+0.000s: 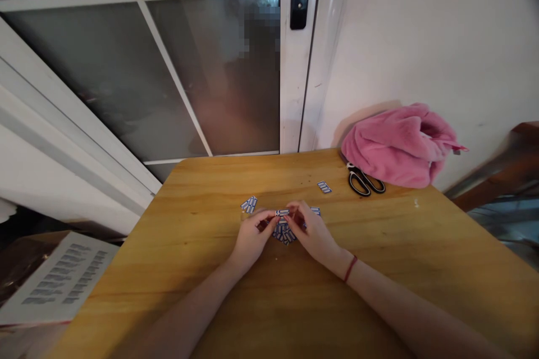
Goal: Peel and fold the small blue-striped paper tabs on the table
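Between both hands is a small white label strip with blue borders (283,212), raised just above the table. My left hand (252,235) pinches its left end between thumb and fingers. At the right end, the thumb and fingers of my right hand (311,235) are closed on the same strip. Under the hands lies a pile of similar blue-and-white label pieces (284,234), partly covered by the fingers. A few more label pieces (249,204) rest beyond my left hand, and a single label piece (324,187) lies farther back on the right. The printing is too small to read.
The wooden table (202,269) stands against a glazed door (236,95) and a white wall. Black-handled scissors (365,180) lie at the back right, beside a pink plush cloth bundle (400,146). A cardboard box (63,275) is on the left, below the table edge.
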The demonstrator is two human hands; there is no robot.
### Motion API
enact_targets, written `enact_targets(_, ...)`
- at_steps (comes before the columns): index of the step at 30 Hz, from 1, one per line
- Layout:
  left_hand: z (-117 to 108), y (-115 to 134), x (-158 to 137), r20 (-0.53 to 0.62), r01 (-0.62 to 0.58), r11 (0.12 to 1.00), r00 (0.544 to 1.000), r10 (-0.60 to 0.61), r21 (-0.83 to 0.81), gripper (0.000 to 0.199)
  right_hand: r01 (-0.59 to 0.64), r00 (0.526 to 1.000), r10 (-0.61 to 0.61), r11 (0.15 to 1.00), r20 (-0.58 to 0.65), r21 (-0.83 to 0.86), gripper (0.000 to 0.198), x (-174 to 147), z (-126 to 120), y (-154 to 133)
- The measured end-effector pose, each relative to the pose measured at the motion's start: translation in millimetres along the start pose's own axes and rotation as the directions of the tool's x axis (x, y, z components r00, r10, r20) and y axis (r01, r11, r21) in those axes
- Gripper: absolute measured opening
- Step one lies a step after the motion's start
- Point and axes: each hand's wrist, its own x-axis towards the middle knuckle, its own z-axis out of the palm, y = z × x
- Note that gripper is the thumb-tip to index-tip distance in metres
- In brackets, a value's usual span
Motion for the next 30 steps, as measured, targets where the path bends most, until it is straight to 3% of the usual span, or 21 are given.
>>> enact_targets(3, 1, -1, -1, -0.011, 0.037, 0.999, 0.999, -0.037, -0.005, 0.015, 0.054, 0.997, -0.056, 0.998, 0.052, 0.041, 0.015, 1, 1, 2)
enact_targets(7, 2, 0, -1, -0.032, 0.103, 0.991, 0.994, -0.106, -0.082, 0.018, 0.036, 0.998, -0.04, 0.996, 0.05, 0.084, 0.016, 2, 2, 4)
enact_targets(14, -2, 1, -3, 0.009, 0.131, 0.979, 0.991, -0.131, -0.156, 0.023, -0.153, 0.988, 0.138, 0.936, 0.069, 0.318, 0.015, 8, -1, 1)
enact_targets(16, -6, 0, -3, -0.021, 0.079, 0.995, 0.997, -0.08, -0.056, 0.024, -0.215, 0.976, 0.213, 0.899, 0.049, 0.381, 0.016, 9, -2, 3)
enact_targets(18, -8, -2, -2, -0.049, -0.007, 0.986, 0.999, 0.015, 0.165, 0.021, -0.256, 0.961, 0.276, 0.865, 0.015, 0.432, 0.019, 11, -2, 7)
enact_targets(20, -10, -5, -1, -0.008, -0.092, 0.896, 0.994, 0.106, 0.434, 0.017, -0.268, 0.951, 0.309, 0.843, -0.011, 0.466, 0.02, 11, -2, 11)
enact_targets(22, -9, -7, -2, 0.044, -0.129, 0.796, 0.991, 0.128, 0.591, 0.02, -0.258, 0.948, 0.315, 0.841, -0.042, 0.475, 0.02, 12, -2, 15)
enact_targets(25, -7, -8, -4, 0.083, -0.146, 0.747, 0.989, 0.122, 0.649, 0.028, -0.237, 0.952, 0.296, 0.873, -0.077, 0.426, 0.02, 11, -2, 17)
enact_targets(30, -4, -13, -4, 0.066, -0.114, 0.782, 0.993, 0.093, 0.612, 0.02, -0.209, 0.966, 0.246, 0.924, -0.078, 0.321, 0.022, 10, -2, 15)
